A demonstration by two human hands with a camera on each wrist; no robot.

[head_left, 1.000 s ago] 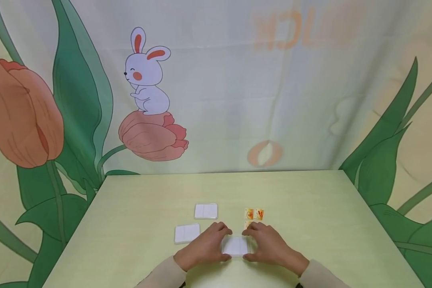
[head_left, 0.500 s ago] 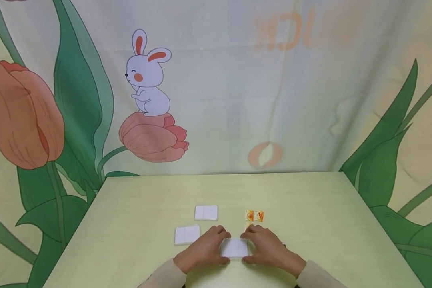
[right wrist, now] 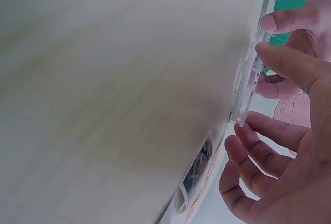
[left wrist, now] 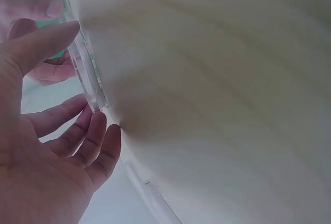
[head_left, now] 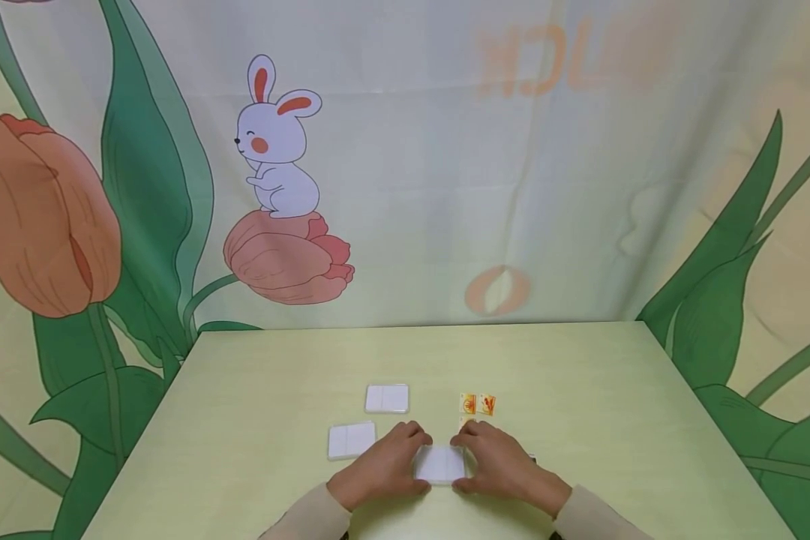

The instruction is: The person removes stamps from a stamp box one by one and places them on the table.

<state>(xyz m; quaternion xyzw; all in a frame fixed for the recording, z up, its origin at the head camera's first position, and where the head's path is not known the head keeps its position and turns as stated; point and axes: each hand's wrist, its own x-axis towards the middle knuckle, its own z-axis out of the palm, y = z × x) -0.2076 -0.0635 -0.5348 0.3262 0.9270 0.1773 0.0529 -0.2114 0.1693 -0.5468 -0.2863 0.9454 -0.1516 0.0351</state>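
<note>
In the head view, a flat clear plastic case with a white face (head_left: 439,465) lies low over the table between my hands. My left hand (head_left: 386,463) grips its left end, thumb at the near edge and fingertips at the far edge. My right hand (head_left: 502,460) holds the right end the same way. Seen edge-on in the left wrist view, the clear case (left wrist: 89,74) meets the left hand's (left wrist: 49,151) thumb and fingertips. The right wrist view shows the case (right wrist: 246,92) at the right hand's (right wrist: 289,157) fingertips. Whether it touches the table is hard to tell.
Two similar white-faced cases lie to the left, one farther back (head_left: 386,398) and one nearer (head_left: 352,440). Small yellow-orange picture cards (head_left: 469,403) lie beyond my right hand, partly covered by it. A dark-pictured card (right wrist: 199,167) shows in the right wrist view.
Both hands have shifted slightly left with the case between them, then kept nearly still. The head view has tilted a little. A small dark item now shows beside my right wrist.
</note>
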